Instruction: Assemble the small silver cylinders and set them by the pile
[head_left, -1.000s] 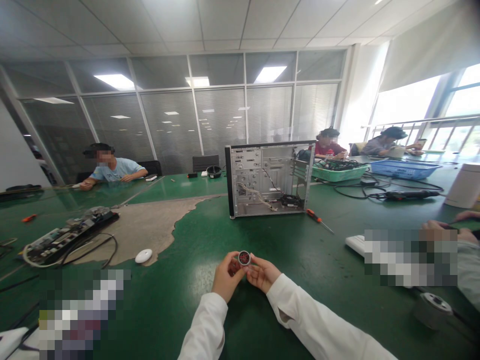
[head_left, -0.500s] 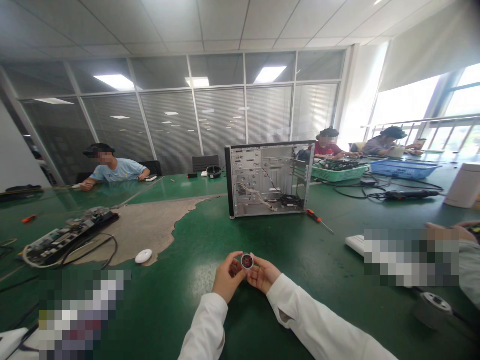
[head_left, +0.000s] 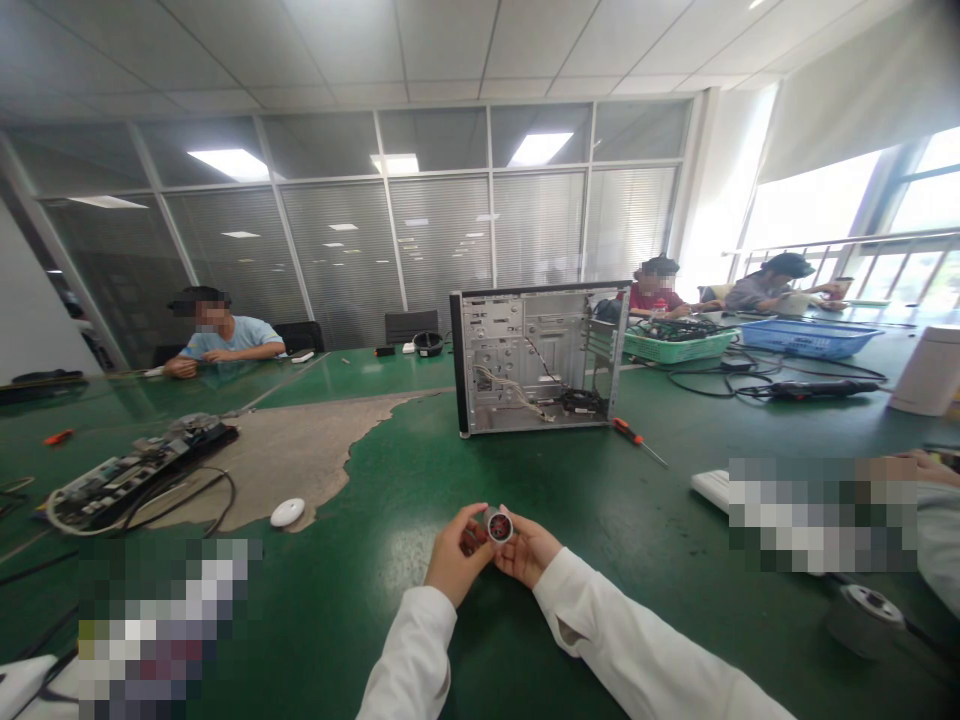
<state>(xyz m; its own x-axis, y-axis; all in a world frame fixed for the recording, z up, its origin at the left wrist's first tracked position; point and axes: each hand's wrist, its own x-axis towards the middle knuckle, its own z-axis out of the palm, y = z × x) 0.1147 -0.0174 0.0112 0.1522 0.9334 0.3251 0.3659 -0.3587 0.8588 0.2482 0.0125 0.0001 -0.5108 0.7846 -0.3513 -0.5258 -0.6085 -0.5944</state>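
Your left hand (head_left: 454,556) and right hand (head_left: 529,553) together on a small round silver-and-red part (head_left: 499,527) over the shiny green table (head_left: 367,590).

Round part (head_left: 499,526) too small to identify, co-worker's sleeve (head_left: 939,540) cropped right

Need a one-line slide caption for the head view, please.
Left hand and right hand hold a small silver-rimmed part over a green table, an open computer case standing beyond.
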